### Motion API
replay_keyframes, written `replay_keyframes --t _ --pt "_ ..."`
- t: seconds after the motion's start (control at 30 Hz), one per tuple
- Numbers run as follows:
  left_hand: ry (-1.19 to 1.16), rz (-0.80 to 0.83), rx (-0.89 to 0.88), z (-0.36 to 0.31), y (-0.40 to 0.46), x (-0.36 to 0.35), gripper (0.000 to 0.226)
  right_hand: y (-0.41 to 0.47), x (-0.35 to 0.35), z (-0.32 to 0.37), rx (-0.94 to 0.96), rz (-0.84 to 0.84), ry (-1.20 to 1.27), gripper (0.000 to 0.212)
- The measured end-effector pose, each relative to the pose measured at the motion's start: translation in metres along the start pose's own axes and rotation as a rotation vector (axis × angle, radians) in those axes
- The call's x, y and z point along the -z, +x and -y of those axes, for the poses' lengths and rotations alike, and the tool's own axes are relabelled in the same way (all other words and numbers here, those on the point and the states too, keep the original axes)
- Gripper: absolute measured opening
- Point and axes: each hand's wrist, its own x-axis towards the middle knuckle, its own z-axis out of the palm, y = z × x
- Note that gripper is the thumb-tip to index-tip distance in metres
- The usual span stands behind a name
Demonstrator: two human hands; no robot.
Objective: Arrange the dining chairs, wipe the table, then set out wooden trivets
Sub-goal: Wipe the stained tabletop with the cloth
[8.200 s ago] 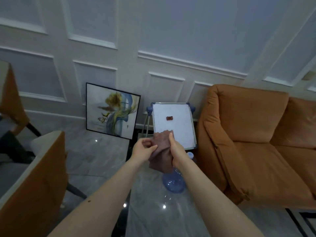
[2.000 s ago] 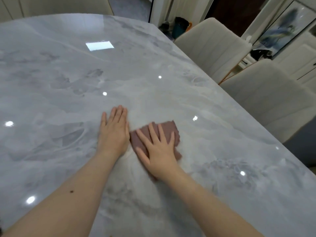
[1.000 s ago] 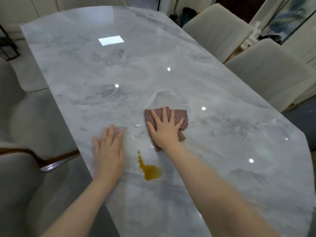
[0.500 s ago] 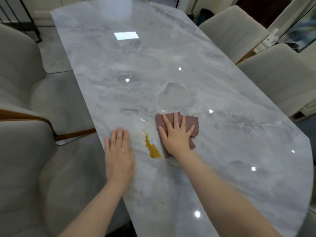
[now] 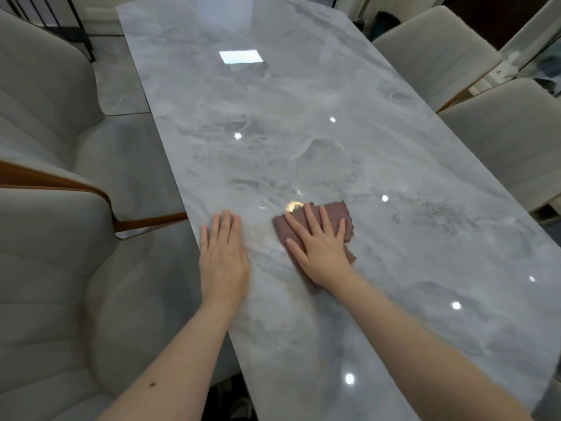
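You look down along a long, glossy grey marble surface (image 5: 303, 123) with ceiling lights mirrored in it as bright spots. Your right hand (image 5: 318, 247) lies flat on a folded mauve cloth (image 5: 334, 212), fingers straight and spread, palm pressing it onto the surface; nothing is curled around the cloth, so this grip is apart. The cloth sits directly under that hand, its far edge and right corner showing beyond your fingertips, and a strip of it showing by your wrist. A small amber spill (image 5: 294, 205) glints on the surface at the cloth's far left corner, just beside your index fingertip. Your left hand (image 5: 223, 256) rests flat on the bare surface near its left edge, fingers straight and close together, holding nothing; it is near the cloth but apart from it, with a faint wet smear between the two hands. Both forearms reach in from the bottom of the view. Two pale upholstered dining chairs with tan trim stand along the left side, one near you (image 5: 45, 284) and one further off (image 5: 39, 95). Two more stand along the right side, the nearer (image 5: 504, 138) and the further (image 5: 431, 47).
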Motion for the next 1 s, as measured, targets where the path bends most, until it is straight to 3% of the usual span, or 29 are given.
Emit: replay_keyframes --t 0.13,0.23,0.37,0.5,0.63,0.77,0.87,1.0 --pt "-0.023 -0.01 -0.005 0.001 -0.001 -0.001 0.059 0.024 -0.006 0.048 -0.127 -0.027 0.035 0.054" --pt "-0.061 -0.018 -0.001 0.002 0.0 -0.001 0.057 -0.015 -0.016 0.064 0.01 -0.084 0.02 0.054" --pt "-0.062 -0.043 -0.005 0.0 -0.001 0.0 0.053 -0.081 -0.021 0.023 0.15 -0.052 -0.06 0.056" --pt "-0.02 -0.025 -0.004 -0.001 -0.003 0.002 0.054 -0.059 -0.009 -0.016 -0.059 0.005 -0.028 0.061" --pt "-0.006 -0.017 0.008 -0.003 -0.002 0.002 0.05 -0.018 -0.009 0.016 -0.256 -0.034 0.068 0.054" --pt "-0.044 -0.017 -0.014 -0.002 -0.002 0.004 0.05 -0.052 -0.021 0.054 -0.147 -0.088 0.049 0.055" --pt "-0.08 0.011 -0.004 0.0 -0.001 0.007 0.048 -0.113 -0.031 0.042 -0.07 -0.087 0.0 0.057" --pt "-0.095 0.052 -0.065 0.0 -0.006 0.011 0.049 -0.133 -0.021 -0.009 -0.353 -0.015 0.011 0.064"
